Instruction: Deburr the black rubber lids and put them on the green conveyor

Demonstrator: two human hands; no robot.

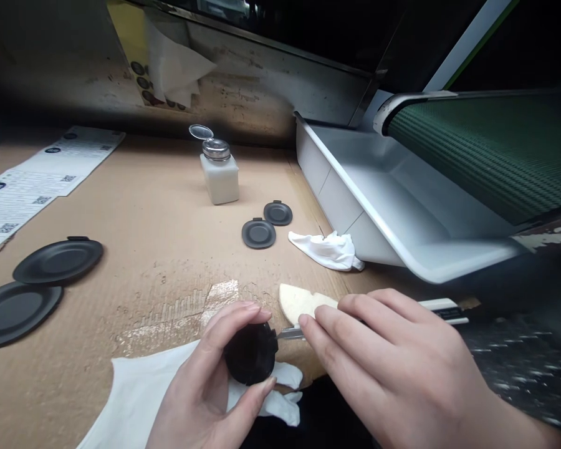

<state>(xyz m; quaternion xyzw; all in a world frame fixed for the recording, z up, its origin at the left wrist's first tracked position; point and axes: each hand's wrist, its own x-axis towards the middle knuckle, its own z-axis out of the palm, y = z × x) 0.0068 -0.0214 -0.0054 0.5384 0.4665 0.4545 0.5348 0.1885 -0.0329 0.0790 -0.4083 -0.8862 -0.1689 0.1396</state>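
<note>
Well off to the left of the left hand (196,399), on the cardboard-covered desk (159,193), two larger black lids (58,260). Under that same hand, white cloth (144,380). Pinched between its thumb and fingers, raised off the cloth, a small black round lid (250,354), with edge tab (274,341) facing straight toward the right hand (406,362). Ahead of the lid, well apart, two smaller black lids (258,232). Across the narrow gap between the hands, a slim knife (290,333), long axis running left to right, tip right at the tab; touching or just short, impossible to tell. Just beyond the right hand's fingertips, a cream pad (303,300). Closed over the knife's rear, with handle mostly hidden: the right hand, nearer the tab side.
</note>
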